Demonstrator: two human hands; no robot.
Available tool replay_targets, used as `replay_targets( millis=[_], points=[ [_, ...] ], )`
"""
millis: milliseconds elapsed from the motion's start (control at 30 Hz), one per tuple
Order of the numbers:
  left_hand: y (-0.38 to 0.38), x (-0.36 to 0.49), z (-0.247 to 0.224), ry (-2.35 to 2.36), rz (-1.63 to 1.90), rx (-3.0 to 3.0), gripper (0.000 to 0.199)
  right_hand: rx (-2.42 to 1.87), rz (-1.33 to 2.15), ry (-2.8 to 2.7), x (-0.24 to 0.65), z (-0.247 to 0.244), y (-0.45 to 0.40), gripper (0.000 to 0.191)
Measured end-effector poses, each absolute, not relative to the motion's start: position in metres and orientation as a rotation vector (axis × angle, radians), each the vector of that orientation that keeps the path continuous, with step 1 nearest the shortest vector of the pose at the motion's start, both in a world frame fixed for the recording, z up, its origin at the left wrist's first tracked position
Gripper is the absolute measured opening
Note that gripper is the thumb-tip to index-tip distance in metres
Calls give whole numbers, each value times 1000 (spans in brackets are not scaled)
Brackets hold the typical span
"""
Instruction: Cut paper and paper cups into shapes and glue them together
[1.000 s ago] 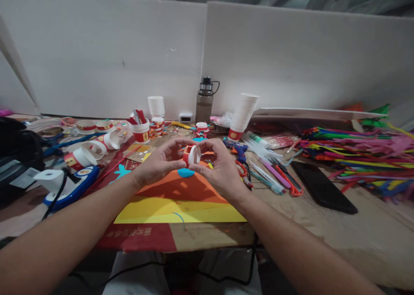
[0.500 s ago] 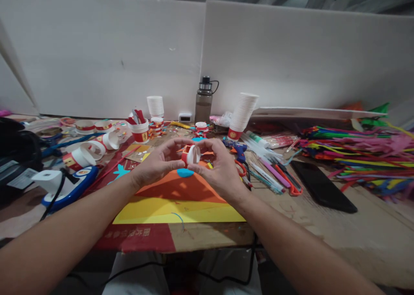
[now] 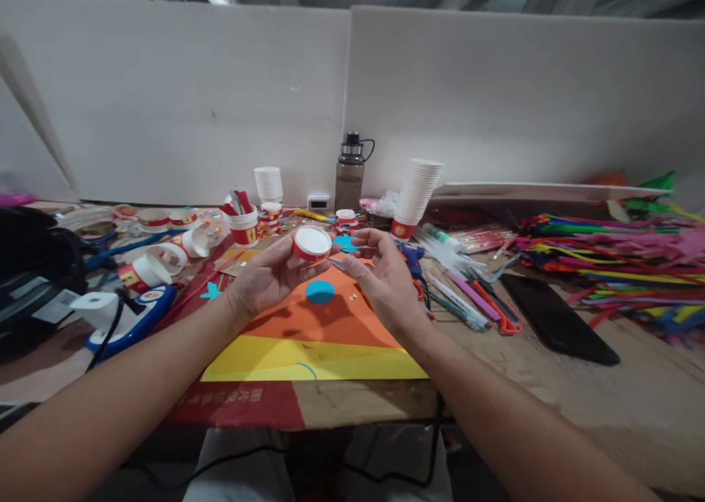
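A short red paper cup piece (image 3: 312, 244) with a round white face is held in my left hand (image 3: 268, 274), its fingers wrapped round the left side and underneath. Just to the right is my right hand (image 3: 384, 280), its fingers curved and apart from the cup piece. A small grey pointed thing shows near my right thumb; whether the fingers grip it is unclear. Below the hands lie an orange sheet (image 3: 330, 321) with a blue paper circle (image 3: 320, 291) on it and a yellow sheet (image 3: 258, 359).
Stacked white cups (image 3: 417, 197), a bottle (image 3: 349, 179) and a cup of tools (image 3: 242, 227) stand at the back. Pens (image 3: 468, 296), a black phone (image 3: 556, 318) and colourful pipe cleaners (image 3: 622, 260) lie right. A blue-and-white device (image 3: 129, 326) sits left.
The cup piece has turned so its white face points up, and it has moved slightly left with my left hand. My right hand has let go of it and moved away.
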State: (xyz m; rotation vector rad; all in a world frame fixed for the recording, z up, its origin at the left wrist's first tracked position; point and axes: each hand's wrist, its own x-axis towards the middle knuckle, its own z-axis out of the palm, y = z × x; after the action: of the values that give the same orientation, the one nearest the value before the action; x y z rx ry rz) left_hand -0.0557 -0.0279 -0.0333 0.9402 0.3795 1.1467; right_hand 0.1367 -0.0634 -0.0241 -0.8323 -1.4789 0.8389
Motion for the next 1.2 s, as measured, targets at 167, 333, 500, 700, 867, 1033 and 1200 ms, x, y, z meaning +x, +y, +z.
replay_targets(
  millis=[167, 333, 500, 700, 867, 1033, 1200],
  points=[
    [-27, -53, -28, 415, 1183, 838, 39, -870, 869, -1481, 136, -24, -62, 35],
    [-29, -51, -27, 433, 1161, 852, 41, -861, 804, -1537, 135, -26, -61, 33],
    [-27, -51, -33, 434, 1115, 928, 39, -850, 747, -1590, 137, -30, -60, 30],
    [-25, -53, -42, 417, 1106, 989, 34, -880, 721, -1589, 139, -29, -59, 28],
    [-27, -53, -44, 423, 1092, 1121, 43, -942, 711, -1596, 142, -29, -56, 34],
    [-28, -51, -46, 428, 1042, 1202, 52, -945, 683, -1708, 141, -30, -56, 40],
    [-29, -48, -45, 462, 1061, 1220, 51, -980, 648, -1848, 141, -29, -58, 48]
  ],
)
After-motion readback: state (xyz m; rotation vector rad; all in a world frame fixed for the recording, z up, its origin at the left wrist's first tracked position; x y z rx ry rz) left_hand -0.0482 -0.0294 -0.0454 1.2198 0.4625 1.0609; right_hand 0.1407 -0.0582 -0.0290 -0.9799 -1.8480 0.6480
